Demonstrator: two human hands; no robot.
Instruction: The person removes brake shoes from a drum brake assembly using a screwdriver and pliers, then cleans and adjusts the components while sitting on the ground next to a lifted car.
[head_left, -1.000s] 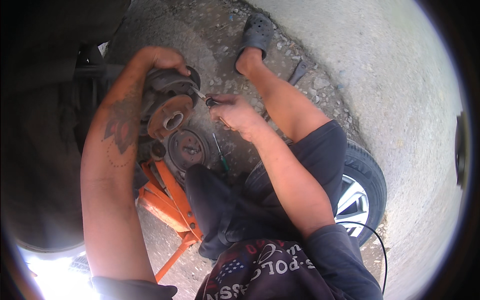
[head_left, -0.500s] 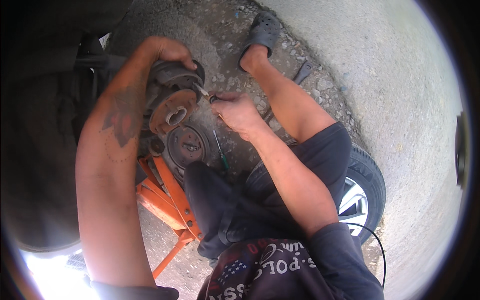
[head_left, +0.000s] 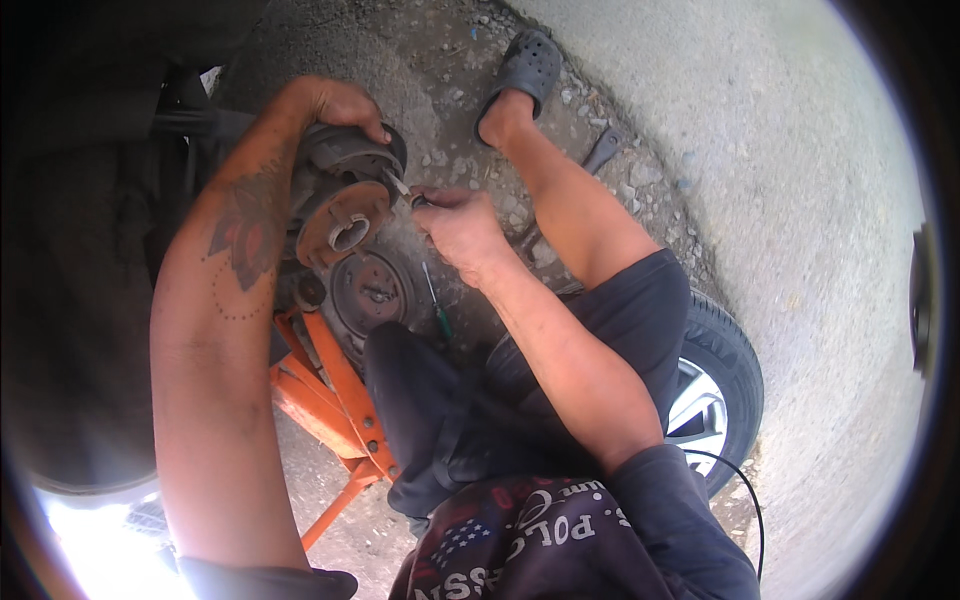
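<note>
My left hand (head_left: 345,103) reaches over the far side of a drum brake assembly (head_left: 345,152), its fingers curled around the dark curved rim, the fingertips partly hidden. Below that rim sits a rusty round hub flange (head_left: 345,222) with an open centre. My right hand (head_left: 460,228) is closed around a screwdriver-like tool (head_left: 401,187). Its bright metal end points up and left at the brake assembly, near the edge of the hub flange; most of its handle is hidden in my fist. Whether the tip touches a part, I cannot tell.
A round brake drum (head_left: 372,295) lies on the ground under the hub, beside a screwdriver with a green handle (head_left: 443,322). An orange jack (head_left: 345,390) stands at left of my knee. A wheel (head_left: 725,400), a dark flat tool (head_left: 602,150) and a concrete wall (head_left: 810,250) are at right.
My right hand and the tool have shifted slightly left, keeping the tip at the brake assembly. My left hand keeps its hold on the rim.
</note>
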